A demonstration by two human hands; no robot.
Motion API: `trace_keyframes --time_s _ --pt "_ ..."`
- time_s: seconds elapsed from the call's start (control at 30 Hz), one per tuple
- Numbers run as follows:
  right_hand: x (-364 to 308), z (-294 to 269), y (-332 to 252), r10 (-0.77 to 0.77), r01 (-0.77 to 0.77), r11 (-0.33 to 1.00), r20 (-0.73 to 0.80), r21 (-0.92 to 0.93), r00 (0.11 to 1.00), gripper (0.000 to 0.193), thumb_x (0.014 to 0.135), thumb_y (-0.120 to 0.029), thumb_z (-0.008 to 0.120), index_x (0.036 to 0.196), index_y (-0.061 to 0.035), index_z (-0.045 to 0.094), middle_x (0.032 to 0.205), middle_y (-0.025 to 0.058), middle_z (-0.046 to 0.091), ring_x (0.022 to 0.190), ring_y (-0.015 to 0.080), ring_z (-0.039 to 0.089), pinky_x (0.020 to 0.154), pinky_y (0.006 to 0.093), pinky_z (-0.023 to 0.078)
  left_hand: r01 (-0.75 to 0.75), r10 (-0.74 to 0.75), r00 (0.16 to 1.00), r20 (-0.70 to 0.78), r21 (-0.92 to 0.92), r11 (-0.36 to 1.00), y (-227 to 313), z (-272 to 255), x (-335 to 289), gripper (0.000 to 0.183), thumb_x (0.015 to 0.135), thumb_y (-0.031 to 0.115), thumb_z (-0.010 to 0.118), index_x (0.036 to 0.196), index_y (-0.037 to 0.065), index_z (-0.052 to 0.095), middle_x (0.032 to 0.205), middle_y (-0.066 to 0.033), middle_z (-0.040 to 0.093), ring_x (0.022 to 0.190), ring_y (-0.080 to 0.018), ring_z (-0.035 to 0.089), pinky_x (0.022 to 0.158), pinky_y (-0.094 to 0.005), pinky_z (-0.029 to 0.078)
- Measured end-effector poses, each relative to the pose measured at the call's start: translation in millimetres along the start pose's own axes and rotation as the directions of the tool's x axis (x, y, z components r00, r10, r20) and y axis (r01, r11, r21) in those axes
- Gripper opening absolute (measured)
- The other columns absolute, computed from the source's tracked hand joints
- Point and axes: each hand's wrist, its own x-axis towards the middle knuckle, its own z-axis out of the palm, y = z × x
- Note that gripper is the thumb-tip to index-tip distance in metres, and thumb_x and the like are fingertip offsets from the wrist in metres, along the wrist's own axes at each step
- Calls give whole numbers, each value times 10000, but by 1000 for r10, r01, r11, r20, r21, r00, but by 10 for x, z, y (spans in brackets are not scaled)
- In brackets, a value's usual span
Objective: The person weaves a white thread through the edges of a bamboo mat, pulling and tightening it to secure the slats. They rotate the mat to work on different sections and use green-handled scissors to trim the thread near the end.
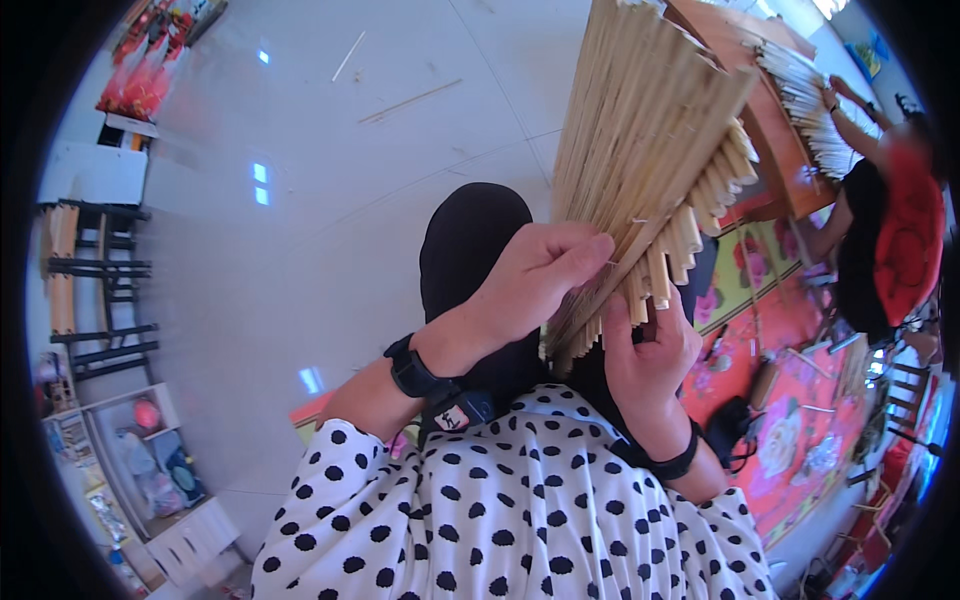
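Right up ahead of the left fingers [585, 258] and above the right fingers [618, 328]: a stalk bundle [625, 130], pale and dry, packed side by side, rising and spreading away over the lap. Left fingers drawn narrow, thumb tip touching the bundle's lower part; partly hidden, so cannot tell whether pinching a stalk or something thinner. Right fingers curled close around the low edge, thumb in front, apparently holding it. And just above those, a stepped row of cut ends [690, 230], climbing diagonally away to the right of the left thumb. Handling, judging by looks: light for such bulk, stiff lengthwise, likely floppier across, smooth enough to slip, prone to splitting at the tips. Best grip, then: low, near the gathered end, several stalks at once, firm but not crushing. Possibly top-heavy, with so much length beyond the fingers. Beside the left fingers, a dark-clad knee [475, 215]. Well apart, up and right of both sets of fingers: the worktop [772, 118], more pale stalks [808, 115] and a co-worker's hand [832, 97]. Far ahead and left, on the floor [330, 260], a loose stalk [410, 100].
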Motion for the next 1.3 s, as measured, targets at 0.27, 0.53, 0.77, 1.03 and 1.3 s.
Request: trace_keyframes --time_s 0.27,0.53,0.77,1.03,1.3 --pt "25 93 -116 1 0 1000 -88 20 996 149 829 -14 695 959 31 638 668 104 638 557 156 645 543 277 505 -95 96 995 -18 68 993 37 17 114 445 1054 297 491 685 49 479 679 36 434 651 -68 372 603 -265 325" --pt "112 88 -180 -12 2 963 -36 -270 999 214 866 -92 758 1005 51 681 842 94 735 767 125 685 713 287 538 -102 106 994 26 -127 987 53 36 126 408 1026 241 557 689 29 468 653 40 395 640 -51 358 568 -265 299" --pt "96 91 -147 25 -48 976 -109 -213 994 215 847 -39 760 1030 41 680 814 112 733 703 119 695 639 272 534 -140 139 990 -22 -122 983 -7 72 169 408 950 101 644 620 8 423 593 33 350 588 -36 330 519 -281 273" --pt "22 16 -89 57 -79 970 -100 -230 993 207 864 -23 747 1034 70 675 856 113 740 741 103 682 677 257 539 -33 40 999 25 -238 971 14 74 160 417 947 83 645 623 8 393 613 31 357 605 -28 335 521 -276 277" --pt "138 -41 25 -91 68 946 -59 -317 994 191 824 -159 780 929 -36 679 685 125 655 577 248 661 560 344 501 -397 425 888 175 759 517 252 -212 70 128 862 140 721 851 49 631 771 -79 593 669 -259 575 655 -350 440"
